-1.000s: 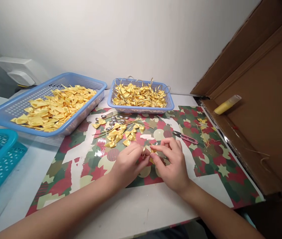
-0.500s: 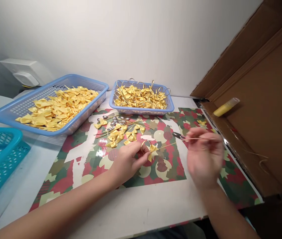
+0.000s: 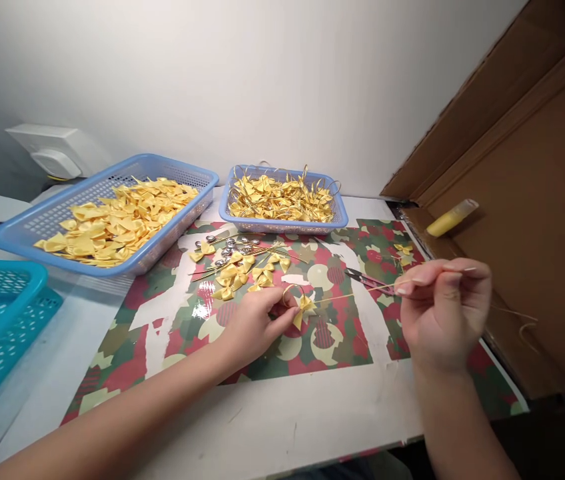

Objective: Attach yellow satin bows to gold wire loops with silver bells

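Three baskets edge the left and back, by a clock hubbed on the held bow (image 3: 304, 313). At 9 o'clock the teal basket (image 3: 37, 283) is cut off by the view's edge; at 10 the large blue basket (image 3: 57, 217) slants inward under heaped bows (image 3: 127, 217). Close in at 9, the left hand (image 3: 260, 317) pinches the bow and its gold loop (image 3: 293, 285), low over the sheet. The small blue basket (image 3: 282, 227) closes off 12. Towards 3, a thin thread (image 3: 335, 297) spans the gap to the right hand (image 3: 442, 313), which grips it between thumb and fingers; snips (image 3: 370, 281) lie along 2. At 6, pale table (image 3: 262, 413) reaches its front edge.

Loose bows (image 3: 232, 273) and silver beads (image 3: 230, 245) lie at 10 on the patterned sheet (image 3: 312, 347), torn to white in patches. White wall (image 3: 282, 80) rises behind 12, and cardboard (image 3: 537, 200) bounds 2 to 4, a yellow tube (image 3: 450, 219) before it.
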The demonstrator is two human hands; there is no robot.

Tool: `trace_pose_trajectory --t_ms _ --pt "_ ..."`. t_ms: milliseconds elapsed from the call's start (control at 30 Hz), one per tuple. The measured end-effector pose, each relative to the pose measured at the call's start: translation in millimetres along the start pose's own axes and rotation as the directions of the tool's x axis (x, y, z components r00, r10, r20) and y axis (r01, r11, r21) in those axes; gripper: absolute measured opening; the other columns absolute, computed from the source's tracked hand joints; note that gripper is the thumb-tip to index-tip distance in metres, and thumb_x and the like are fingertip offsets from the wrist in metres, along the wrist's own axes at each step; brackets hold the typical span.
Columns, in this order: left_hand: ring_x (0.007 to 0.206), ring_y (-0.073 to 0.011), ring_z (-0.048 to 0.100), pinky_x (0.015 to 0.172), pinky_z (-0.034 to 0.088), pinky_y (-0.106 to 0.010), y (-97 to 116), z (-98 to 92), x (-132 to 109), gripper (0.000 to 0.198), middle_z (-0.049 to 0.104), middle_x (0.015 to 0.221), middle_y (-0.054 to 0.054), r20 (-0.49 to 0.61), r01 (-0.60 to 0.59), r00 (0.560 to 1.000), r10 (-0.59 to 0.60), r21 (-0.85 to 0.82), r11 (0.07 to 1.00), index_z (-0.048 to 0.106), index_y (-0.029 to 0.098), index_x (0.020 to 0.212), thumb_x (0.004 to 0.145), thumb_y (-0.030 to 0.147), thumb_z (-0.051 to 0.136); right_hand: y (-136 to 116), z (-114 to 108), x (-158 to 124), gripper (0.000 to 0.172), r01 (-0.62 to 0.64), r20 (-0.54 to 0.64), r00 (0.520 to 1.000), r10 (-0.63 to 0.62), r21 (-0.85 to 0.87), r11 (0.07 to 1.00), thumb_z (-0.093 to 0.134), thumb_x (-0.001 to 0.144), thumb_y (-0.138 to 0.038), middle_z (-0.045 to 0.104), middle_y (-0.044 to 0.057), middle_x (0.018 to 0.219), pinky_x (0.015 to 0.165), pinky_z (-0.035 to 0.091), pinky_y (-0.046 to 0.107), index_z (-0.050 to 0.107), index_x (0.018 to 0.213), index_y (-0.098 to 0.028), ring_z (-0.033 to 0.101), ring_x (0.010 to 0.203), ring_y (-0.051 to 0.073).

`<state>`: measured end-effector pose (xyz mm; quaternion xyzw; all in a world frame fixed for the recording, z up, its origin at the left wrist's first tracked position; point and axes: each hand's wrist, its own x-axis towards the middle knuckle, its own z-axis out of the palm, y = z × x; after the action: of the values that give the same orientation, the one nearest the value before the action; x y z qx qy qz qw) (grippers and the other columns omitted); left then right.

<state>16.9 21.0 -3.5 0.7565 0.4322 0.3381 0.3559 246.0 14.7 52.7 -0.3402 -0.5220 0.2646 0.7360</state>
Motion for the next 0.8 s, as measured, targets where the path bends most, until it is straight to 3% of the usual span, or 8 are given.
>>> trace_pose_trajectory --t_ms 167,267,400,500,567,600,733,800 --pt "0.064 -0.0155 0.054 0.060 0.042 -0.025 -16.6 -6.1 6.0 0.018 0.059 0.068 -0.002 0.105 -0.222 0.974 0.203 0.222 0.949 0.054 0.020 0.070 0.087 0.018 0.052 1.6 2.8 1.9 0.012 -0.050 0.031 0.998 0.051 -0.010 0.999 0.068 0.088 -0.032 0.060 -0.007 0.063 0.047 0.046 0.022 0.057 0.086 -0.025 0.057 0.050 0.009" --pt "0.067 -0.0166 0.054 0.060 0.042 -0.026 -21.9 -7.3 7.6 0.017 0.060 0.071 -0.003 0.194 -0.300 0.947 0.257 0.247 0.921 0.055 0.020 0.072 0.088 0.019 0.050 4.3 3.2 5.3 0.014 -0.062 0.034 0.998 0.061 0.016 0.998 0.069 0.087 -0.032 0.059 -0.007 0.061 0.046 0.046 0.021 0.057 0.085 -0.025 0.055 0.049 0.009" --pt "0.068 -0.0166 0.056 0.062 0.043 -0.026 -14.1 -10.8 9.4 0.016 0.063 0.071 -0.003 0.161 -0.185 0.975 0.154 0.197 0.963 0.057 0.020 0.071 0.087 0.018 0.053 4.9 4.3 9.1 0.014 -0.144 0.144 0.979 0.143 -0.003 0.990 0.067 0.088 -0.034 0.062 -0.006 0.063 0.047 0.048 0.022 0.057 0.086 -0.025 0.058 0.051 0.010" --pt "0.068 -0.0175 0.059 0.062 0.045 -0.027 -7.7 -14.9 12.7 0.012 0.065 0.071 -0.001 0.144 -0.038 0.989 0.015 0.159 0.986 0.060 0.020 0.075 0.086 0.023 0.056 2.1 9.8 13.1 0.012 -0.218 0.327 0.919 0.219 -0.039 0.975 0.062 0.091 -0.034 0.067 -0.003 0.069 0.049 0.050 0.025 0.058 0.087 -0.023 0.061 0.053 0.011" --pt "0.072 -0.0192 0.062 0.064 0.048 -0.030 -5.8 -18.2 15.8 0.008 0.067 0.079 -0.003 0.132 0.035 0.990 -0.056 0.160 0.987 0.062 0.020 0.088 0.085 0.026 0.057 -0.9 17.4 18.1 0.013 -0.248 0.414 0.874 0.253 -0.066 0.967 0.061 0.092 -0.034 0.070 -0.002 0.074 0.048 0.050 0.025 0.059 0.086 -0.023 0.062 0.052 0.011" --pt "0.078 -0.0210 0.063 0.067 0.050 -0.032 -4.8 -20.3 17.5 0.016 0.068 0.088 -0.005 0.101 0.052 0.992 -0.071 0.172 0.984 0.061 0.019 0.098 0.083 0.026 0.058 -2.3 22.3 21.1 0.013 -0.254 0.446 0.857 0.260 -0.074 0.964 0.061 0.092 -0.034 0.071 -0.001 0.076 0.047 0.050 0.025 0.060 0.086 -0.022 0.062 0.051 0.010" --pt "0.117 -0.0295 0.053 0.097 0.046 -0.045 10.0 -31.7 24.7 0.052 0.056 0.125 -0.014 -0.079 -0.031 0.996 0.049 0.217 0.976 0.051 0.018 0.125 0.074 0.015 0.062 -4.5 47.8 33.9 0.010 -0.238 0.525 0.820 0.227 -0.048 0.970 0.064 0.090 -0.032 0.071 -0.001 0.086 0.048 0.048 0.023 0.065 0.086 -0.023 0.060 0.052 0.008" --pt "0.123 -0.0286 0.049 0.105 0.041 -0.046 23.7 -36.5 29.2 0.047 0.056 0.127 -0.012 -0.025 -0.147 0.988 0.151 0.130 0.981 0.053 0.022 0.122 0.077 0.017 0.062 -1.3 60.8 38.9 0.011 -0.217 0.519 0.831 0.200 -0.029 0.976 0.065 0.088 -0.034 0.070 -0.001 0.087 0.049 0.046 0.023 0.066 0.085 -0.024 0.056 0.052 0.007"
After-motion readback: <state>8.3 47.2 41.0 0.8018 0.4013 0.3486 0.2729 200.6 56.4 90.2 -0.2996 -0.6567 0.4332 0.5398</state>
